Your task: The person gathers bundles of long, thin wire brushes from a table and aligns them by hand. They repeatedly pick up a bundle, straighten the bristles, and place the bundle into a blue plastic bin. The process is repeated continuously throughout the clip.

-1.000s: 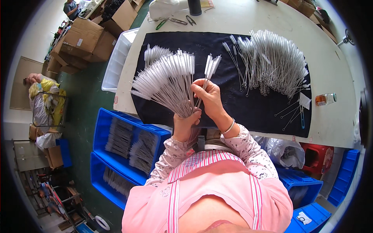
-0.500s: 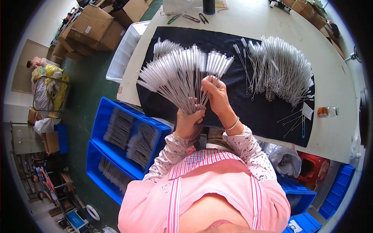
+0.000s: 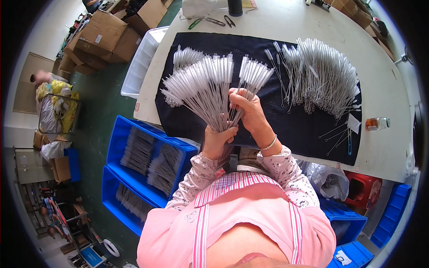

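Note:
My left hand (image 3: 217, 139) is closed round the lower wire stems of a fanned bunch of white tube brushes (image 3: 201, 80). Just above it, my right hand (image 3: 248, 107) grips the stems of a smaller cluster of brushes (image 3: 255, 73) at the right of the fan, with a gap between the two groups of bristles. Both clusters stand bristles-up over the dark cloth (image 3: 263, 127). Behind the fan at the left lies another small group of brushes (image 3: 185, 56). A large pile of brushes (image 3: 319, 73) rests on the cloth to the right.
Blue bins (image 3: 117, 154) with more brushes stand at my lower left, beside the table (image 3: 380, 85). A white bin (image 3: 136, 71) is at the table's left edge. Snips (image 3: 229, 21) lie at the back; a small glass jar (image 3: 377, 123) stands at right. Cardboard boxes (image 3: 105, 33) are stacked far left.
My right hand has drawn its cluster slightly to the right, widening a gap in the fan. My left hand keeps its hold on the stems.

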The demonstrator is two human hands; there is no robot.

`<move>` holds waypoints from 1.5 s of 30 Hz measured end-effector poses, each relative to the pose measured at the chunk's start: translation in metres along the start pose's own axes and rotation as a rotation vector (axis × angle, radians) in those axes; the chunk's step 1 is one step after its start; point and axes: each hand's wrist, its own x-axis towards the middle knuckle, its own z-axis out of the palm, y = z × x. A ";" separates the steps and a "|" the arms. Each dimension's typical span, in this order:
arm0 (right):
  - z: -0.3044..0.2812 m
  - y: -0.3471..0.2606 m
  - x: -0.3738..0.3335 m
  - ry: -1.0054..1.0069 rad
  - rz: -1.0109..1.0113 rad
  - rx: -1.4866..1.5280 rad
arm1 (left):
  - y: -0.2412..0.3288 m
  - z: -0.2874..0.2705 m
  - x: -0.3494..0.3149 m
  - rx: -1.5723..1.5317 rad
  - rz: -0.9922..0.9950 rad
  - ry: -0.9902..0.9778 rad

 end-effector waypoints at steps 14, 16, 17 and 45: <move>-0.018 0.001 0.001 -0.111 0.148 0.197 | -0.006 0.003 0.001 -0.002 -0.004 -0.080; -0.007 -0.006 -0.002 -0.109 0.141 0.244 | -0.009 0.002 0.001 0.024 0.043 -0.068; -0.002 -0.009 -0.004 -0.108 0.137 0.269 | -0.011 0.002 0.002 0.037 0.066 -0.061; -0.007 -0.005 -0.007 -0.074 0.136 0.326 | -0.026 -0.020 0.009 -0.113 0.059 -0.201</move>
